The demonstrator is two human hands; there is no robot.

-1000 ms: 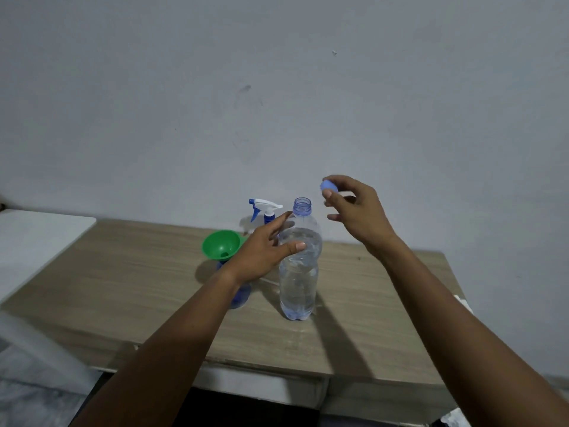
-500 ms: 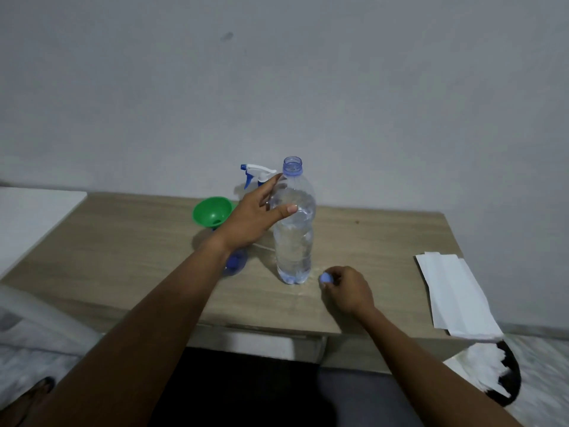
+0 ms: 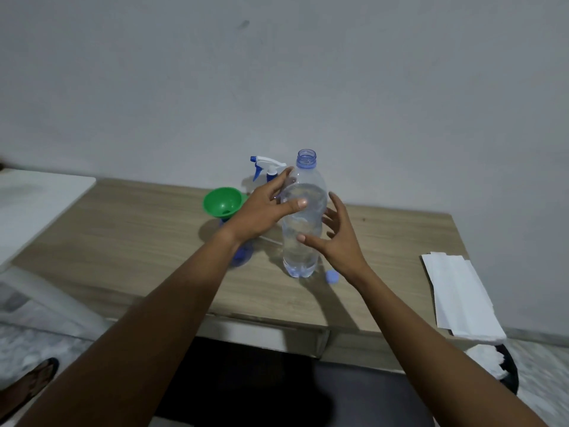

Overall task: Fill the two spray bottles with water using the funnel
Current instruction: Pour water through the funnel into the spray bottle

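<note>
While my left hand (image 3: 261, 214) is wrapped round the upper part of the water bottle (image 3: 303, 229), thumb across the front and the other fingers curling behind it, my right hand (image 3: 338, 241) is wide open right next to it, fingers spread, holding nothing. The right thumb tip looks like it's against the front of the bottle lower down, but I honestly can't tell if the other fingers touch.

The bottle stands upright on the table (image 3: 138, 235), neck open, water most of the way up. Its little blue cap (image 3: 332, 276) lies on the table just beside the bottle's base, on the right, below my right wrist.

The green funnel (image 3: 222, 202) is left of the bottle, sitting on top of a blue spray bottle (image 3: 241, 257). My left forearm hides most of that one, only the bottom shows. The second spray bottle (image 3: 268, 166) is behind my left hand, near the wall. All I see of it is the white trigger head with the blue nozzle.

At the right end of the table there are some white paper sheets (image 3: 462, 297), hanging a bit over the edge. Bottom left, a foot in a sandal (image 3: 27, 383) on the floor.
</note>
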